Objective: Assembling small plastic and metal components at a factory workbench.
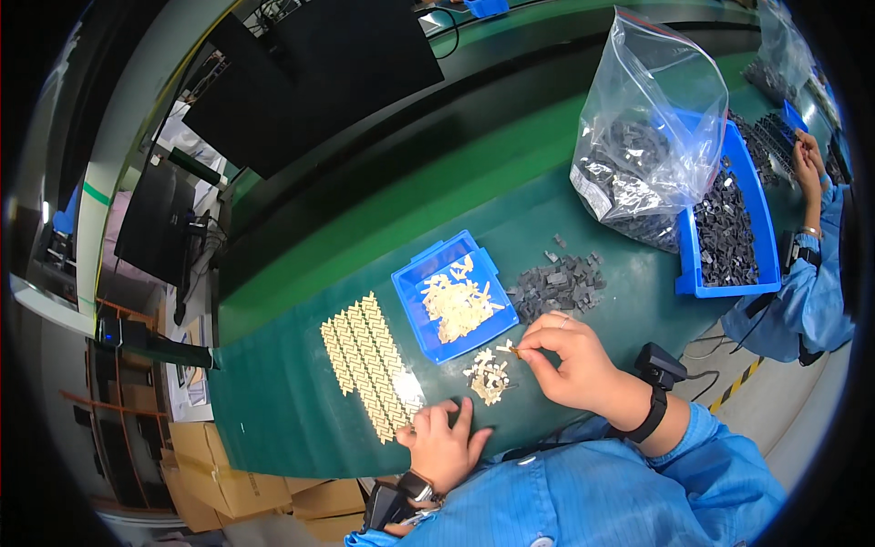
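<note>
My right hand [570, 365] is closed in a pinch on a small cream-coloured piece [507, 347], its exact kind too small to make out. Below the fingertips lies a little heap of cream and dark pieces [488, 378]. My left hand [444, 445] rests on the green table with fingers apart, beside the lower end of neat rows of small cream pieces [365, 365]. Between the rows and my right hand, a blue bin [410, 305] holds loose cream pieces [456, 305]. A pile of dark grey pieces [561, 284] lies just beyond my right hand.
A clear plastic bag [638, 164] of dark pieces leans by a larger blue bin [766, 273], also filled with dark pieces. At far right, another person's hand [808, 169] holds a dark part. Cardboard boxes [214, 469] stand below the table's left end.
</note>
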{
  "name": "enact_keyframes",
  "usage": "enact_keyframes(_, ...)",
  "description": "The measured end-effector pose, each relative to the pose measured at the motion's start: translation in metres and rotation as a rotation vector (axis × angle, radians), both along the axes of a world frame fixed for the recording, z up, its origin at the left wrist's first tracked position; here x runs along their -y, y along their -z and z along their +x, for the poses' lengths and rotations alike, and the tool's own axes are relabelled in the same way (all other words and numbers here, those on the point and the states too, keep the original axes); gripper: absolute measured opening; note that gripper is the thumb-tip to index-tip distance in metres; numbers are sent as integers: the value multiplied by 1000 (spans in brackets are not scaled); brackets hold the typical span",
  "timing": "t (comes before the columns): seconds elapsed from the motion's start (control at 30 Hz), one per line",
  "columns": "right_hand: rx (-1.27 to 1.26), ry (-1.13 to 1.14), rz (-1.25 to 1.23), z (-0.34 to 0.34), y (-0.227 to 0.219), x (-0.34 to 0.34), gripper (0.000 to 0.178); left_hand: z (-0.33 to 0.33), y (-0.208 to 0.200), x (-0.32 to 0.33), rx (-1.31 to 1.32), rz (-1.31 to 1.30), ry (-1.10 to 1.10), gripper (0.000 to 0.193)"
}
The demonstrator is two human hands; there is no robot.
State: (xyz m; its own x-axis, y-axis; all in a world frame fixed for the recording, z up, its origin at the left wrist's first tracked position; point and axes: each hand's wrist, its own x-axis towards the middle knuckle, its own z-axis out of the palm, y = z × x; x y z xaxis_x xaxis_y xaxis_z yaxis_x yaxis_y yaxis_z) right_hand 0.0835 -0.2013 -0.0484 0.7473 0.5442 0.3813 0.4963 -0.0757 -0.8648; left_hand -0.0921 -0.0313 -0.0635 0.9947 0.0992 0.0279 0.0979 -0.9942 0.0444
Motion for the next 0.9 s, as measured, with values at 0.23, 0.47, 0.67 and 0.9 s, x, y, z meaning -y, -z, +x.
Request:
enact_keyframes(0.23, -65, -6, 32, -11, 8, 7, 7, -49, 17, 2, 83, 88, 172, 35)
enact_keyframes(0.47, -68, -32, 33, -17, 1, 17, 6, -16, -1, -18, 269, -592, 359, 26)
enact_keyframes(0.67, -78, 3, 79, -17, -2, 18, 7, 94, -50, -36, 482, -265, 232, 26)
enact_keyframes(0.9, -5, 45, 61, -7, -2, 22, 10, 120, -38, -48, 391, -282, 215, 24)
